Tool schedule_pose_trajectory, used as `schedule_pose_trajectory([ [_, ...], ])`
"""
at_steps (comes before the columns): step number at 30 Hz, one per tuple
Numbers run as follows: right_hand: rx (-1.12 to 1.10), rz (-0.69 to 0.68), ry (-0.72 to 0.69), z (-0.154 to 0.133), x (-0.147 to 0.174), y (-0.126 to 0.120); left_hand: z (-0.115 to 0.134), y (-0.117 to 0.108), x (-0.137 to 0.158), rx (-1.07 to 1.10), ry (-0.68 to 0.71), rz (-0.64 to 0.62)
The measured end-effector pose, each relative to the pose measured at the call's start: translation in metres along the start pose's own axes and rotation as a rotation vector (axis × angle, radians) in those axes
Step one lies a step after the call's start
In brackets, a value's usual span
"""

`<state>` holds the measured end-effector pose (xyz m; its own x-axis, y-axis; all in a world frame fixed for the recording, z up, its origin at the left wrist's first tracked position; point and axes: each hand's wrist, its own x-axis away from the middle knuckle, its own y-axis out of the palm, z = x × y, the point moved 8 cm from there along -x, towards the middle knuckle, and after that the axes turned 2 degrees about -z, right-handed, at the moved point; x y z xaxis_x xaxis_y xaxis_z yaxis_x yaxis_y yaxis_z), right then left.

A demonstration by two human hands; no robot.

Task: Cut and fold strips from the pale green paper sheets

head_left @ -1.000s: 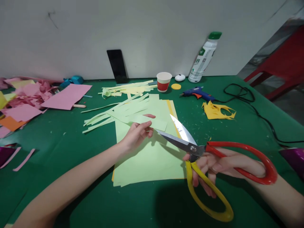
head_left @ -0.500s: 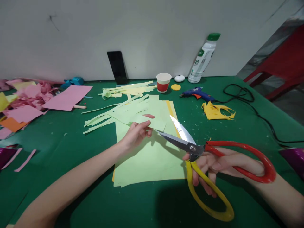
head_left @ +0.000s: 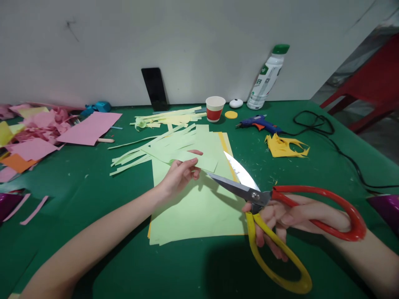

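Note:
Between the thumb and fingers of my left hand [head_left: 181,176] is a small piece of light green paper [head_left: 207,161], held above a stack of light green sheets [head_left: 196,216]. My right hand [head_left: 280,220] grips a pair of scissors [head_left: 255,197] with one red and one yellow handle. The blades stand apart, and the lower blade's tip is just beneath the held paper's lower edge. Light green paper strips [head_left: 134,160] fan out to the left of the stack's upper part. Yellow-orange paper shows along the stack's edges.
Behind are a phone [head_left: 155,88], paper cup [head_left: 215,110], yellow disc [head_left: 231,115], white case [head_left: 236,103] and leaning bottle [head_left: 268,77]. At right lie a blue glue gun [head_left: 260,123], its black cord and cut yellow paper [head_left: 285,146]. Pink paper scraps [head_left: 43,128] cover the left.
The scissors and my right hand have shifted slightly to the right and down. My left hand and the paper in it stay almost in place.

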<state>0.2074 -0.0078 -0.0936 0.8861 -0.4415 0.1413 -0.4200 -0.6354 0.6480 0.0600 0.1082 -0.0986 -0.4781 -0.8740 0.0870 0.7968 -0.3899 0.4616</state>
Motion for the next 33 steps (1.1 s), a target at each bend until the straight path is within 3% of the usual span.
schedule_pose_trajectory([
  [33,0.119,0.048,0.016,0.0009,0.0049,-0.0069,0.0099,-0.0019,0.0024,-0.07,0.062,0.078],
])
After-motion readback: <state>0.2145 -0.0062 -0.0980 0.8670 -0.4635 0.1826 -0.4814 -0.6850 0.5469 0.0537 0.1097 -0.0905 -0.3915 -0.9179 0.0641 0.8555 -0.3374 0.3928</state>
